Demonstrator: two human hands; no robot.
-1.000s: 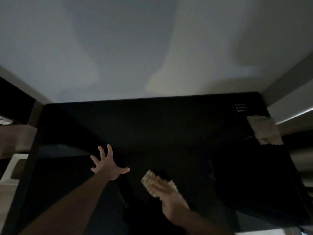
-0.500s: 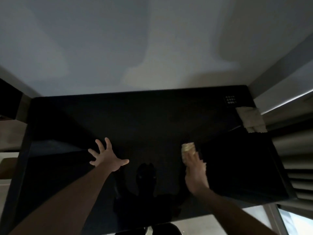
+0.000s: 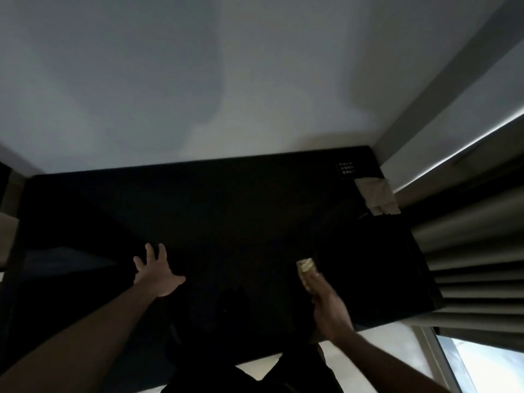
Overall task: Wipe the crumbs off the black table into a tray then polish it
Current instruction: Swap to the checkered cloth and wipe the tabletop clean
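Black and glossy, the one table (image 3: 226,211) fills the head view, with two pale cloths on it: one folded cloth (image 3: 378,194) lying at the far right corner, and one small wiping cloth (image 3: 305,265) near the right front. The left hand (image 3: 157,272) rests flat on the tabletop with fingers spread wide. The right hand (image 3: 326,302) holds the wiping cloth at the surface, though how tightly its fingers curl is hard to tell in the dim light.
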